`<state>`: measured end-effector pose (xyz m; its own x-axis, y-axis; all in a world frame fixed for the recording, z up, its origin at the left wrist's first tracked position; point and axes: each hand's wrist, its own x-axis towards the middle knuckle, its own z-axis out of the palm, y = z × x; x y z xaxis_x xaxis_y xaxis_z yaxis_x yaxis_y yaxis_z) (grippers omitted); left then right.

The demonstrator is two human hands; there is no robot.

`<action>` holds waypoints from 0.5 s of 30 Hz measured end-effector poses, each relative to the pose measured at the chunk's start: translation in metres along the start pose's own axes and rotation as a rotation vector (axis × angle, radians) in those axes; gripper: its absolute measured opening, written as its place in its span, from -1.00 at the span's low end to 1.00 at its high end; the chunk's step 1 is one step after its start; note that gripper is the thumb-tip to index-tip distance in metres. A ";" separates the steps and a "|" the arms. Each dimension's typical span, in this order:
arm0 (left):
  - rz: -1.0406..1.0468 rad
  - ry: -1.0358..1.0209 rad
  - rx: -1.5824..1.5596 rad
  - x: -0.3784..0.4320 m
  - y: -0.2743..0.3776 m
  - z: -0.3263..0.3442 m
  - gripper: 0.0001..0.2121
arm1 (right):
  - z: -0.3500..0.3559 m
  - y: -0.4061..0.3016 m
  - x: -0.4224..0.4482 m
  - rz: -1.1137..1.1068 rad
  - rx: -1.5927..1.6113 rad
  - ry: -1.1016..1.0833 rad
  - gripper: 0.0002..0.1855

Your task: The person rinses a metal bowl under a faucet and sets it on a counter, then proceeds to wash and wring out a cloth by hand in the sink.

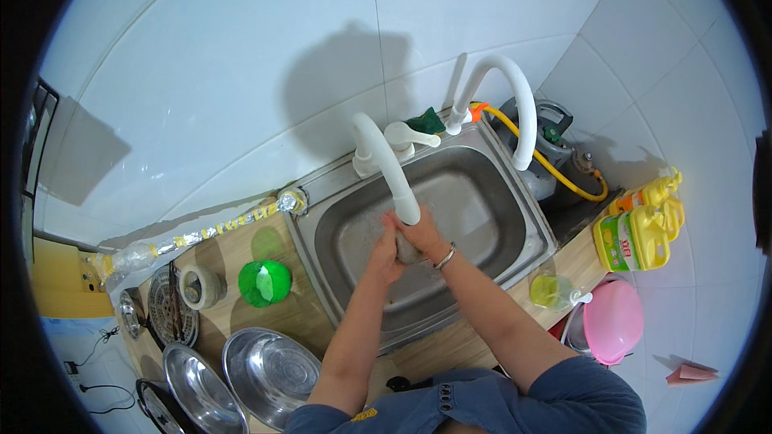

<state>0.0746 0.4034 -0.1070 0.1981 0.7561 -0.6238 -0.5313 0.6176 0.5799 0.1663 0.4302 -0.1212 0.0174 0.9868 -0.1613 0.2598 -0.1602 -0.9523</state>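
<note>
Both hands are together over the stainless steel sink, under the end of a white curved faucet spout. My left hand and my right hand, which has a silver bracelet at its wrist, hold a rounded greyish-brown object between them. What it is cannot be told, as the fingers partly hide it. Water seems to splash near the fingertips. A white faucet lever stands behind the spout, beside a dark green scouring pad.
Left on the counter are a green container, a stone mortar, a round metal rack and metal basins. At right are a second white spout, a gas cylinder, yellow jugs, a pump bottle and a pink basin.
</note>
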 end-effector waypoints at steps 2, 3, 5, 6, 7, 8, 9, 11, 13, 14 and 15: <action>-0.096 -0.092 0.016 -0.007 0.005 -0.001 -0.61 | -0.016 -0.021 0.005 0.026 0.008 -0.128 -0.72; -0.131 -0.225 0.128 -0.005 0.008 -0.005 -0.65 | -0.021 -0.028 0.007 0.045 0.009 -0.249 -0.75; -0.162 -0.360 0.239 -0.004 0.014 -0.010 -0.68 | -0.019 -0.026 0.007 -0.053 0.112 -0.271 -0.79; -0.185 -0.398 0.259 -0.005 0.017 -0.011 -0.72 | -0.018 -0.028 0.008 -0.148 0.217 -0.297 -0.80; -0.208 -0.437 0.279 -0.005 0.019 -0.011 -0.75 | -0.018 -0.030 0.008 -0.151 0.215 -0.300 -0.80; -0.204 -0.437 0.278 -0.006 0.020 -0.010 -0.75 | -0.018 -0.033 0.007 -0.058 0.424 -0.357 -0.81; -0.269 -0.370 0.297 -0.007 0.021 -0.009 -0.76 | -0.018 -0.038 0.005 0.042 0.637 -0.410 -0.82; -0.336 -0.298 0.316 -0.006 0.020 -0.008 -0.78 | -0.014 -0.051 0.001 0.090 0.694 -0.341 -0.82; -0.275 -0.134 0.511 -0.005 0.016 0.000 -0.77 | -0.014 -0.053 0.002 0.134 0.742 -0.264 -0.81; -0.277 -0.136 0.511 -0.005 0.014 0.004 -0.77 | -0.013 -0.048 0.004 0.092 0.630 -0.323 -0.81; -0.190 -0.093 0.624 -0.009 0.015 0.011 -0.74 | -0.013 -0.046 0.006 0.050 0.517 -0.383 -0.81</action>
<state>0.0740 0.4082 -0.0876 0.3262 0.6200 -0.7136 0.0913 0.7307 0.6766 0.1667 0.4437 -0.0748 -0.3536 0.9140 -0.1990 -0.2329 -0.2920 -0.9276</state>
